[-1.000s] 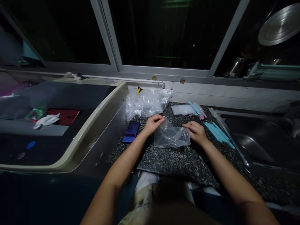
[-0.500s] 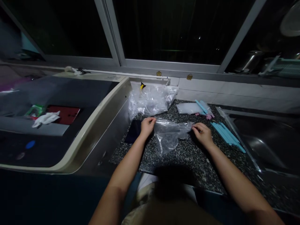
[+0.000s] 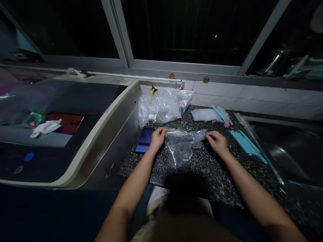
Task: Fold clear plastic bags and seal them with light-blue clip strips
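Observation:
A clear plastic bag [image 3: 182, 145] is stretched between my two hands above the speckled dark counter [image 3: 202, 171]. My left hand [image 3: 157, 137] pinches the bag's left top corner, fingers closed. My right hand [image 3: 217, 142] pinches its right top corner, fingers closed too. The bag's lower part sags toward me onto the counter. A phone [image 3: 144, 140] with a lit blue screen lies just left of my left hand.
A heap of crumpled clear bags [image 3: 161, 107] sits by the wall. A flat filled bag [image 3: 205, 115] and light-blue sticks [image 3: 246, 142] lie to the right, next to a steel sink [image 3: 290, 151]. A cream-rimmed appliance [image 3: 75, 134] borders the left.
My hands have spread apart and pulled the bag's top edge taut; a second ago it lay bunched between them. The phone's screen, dark half a second ago, is lit again.

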{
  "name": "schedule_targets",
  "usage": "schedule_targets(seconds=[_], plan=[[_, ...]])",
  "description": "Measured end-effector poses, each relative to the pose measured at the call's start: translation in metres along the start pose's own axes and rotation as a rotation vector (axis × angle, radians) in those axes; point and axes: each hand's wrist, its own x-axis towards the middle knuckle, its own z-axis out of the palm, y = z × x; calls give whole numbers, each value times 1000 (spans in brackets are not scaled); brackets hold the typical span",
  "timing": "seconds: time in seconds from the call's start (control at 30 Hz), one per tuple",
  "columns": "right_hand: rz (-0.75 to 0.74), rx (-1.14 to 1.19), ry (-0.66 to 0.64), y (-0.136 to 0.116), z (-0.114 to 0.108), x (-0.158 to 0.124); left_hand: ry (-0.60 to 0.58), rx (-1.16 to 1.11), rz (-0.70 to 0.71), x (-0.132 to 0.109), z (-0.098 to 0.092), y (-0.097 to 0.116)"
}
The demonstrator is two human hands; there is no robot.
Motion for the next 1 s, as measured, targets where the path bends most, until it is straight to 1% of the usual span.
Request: schedule_targets(seconds=[0.17,0.23,0.3,0.37,0.4,0.43,0.5,0.53,0.57,0.6,0.67,0.73,0.77,0.83,0.9,0.93,1.0], plan=[[135,79,-10,5,0,1,-18,-141,-77,-2,6,4],[186,124,1,6,-3,1,-18,-169,-88,-1,7,4],[198,164,21,6,-10,-1,-20,-185,-93,-1,9,2],[152,193,4,3,-19,-3,-21,-191,-93,0,10,1],[114,206,-48,0,-24,-5,-20,-189,-92,0,10,0],[69,220,-134,-4,-28,-7,-16,-186,-89,0,10,0],[-38,244,-347,-13,-34,-12,-8,-176,-80,0,11,-2],[-94,246,-436,-19,-35,-14,-5,-172,-78,0,12,-3],[-145,236,-497,-24,-35,-17,-4,-168,-77,0,13,-5],[-187,214,-524,-30,-34,-20,-6,-162,-78,0,14,-7],[-235,157,-517,-38,-29,-25,-21,-141,-80,1,16,-12],[-237,122,-490,-41,-25,-27,-13,-113,-73,2,18,-16],[-220,124,-466,-40,-24,-27,13,-95,-54,2,18,-18],[-154,157,-381,-34,-24,-25,99,-47,43,1,16,-17],[-65,199,-261,-25,-28,-21,150,27,237,-5,11,-11],[-24,216,-199,-20,-30,-18,141,71,361,-10,9,-6],[45,233,-95,-12,-34,-14,71,151,616,-20,7,5]])
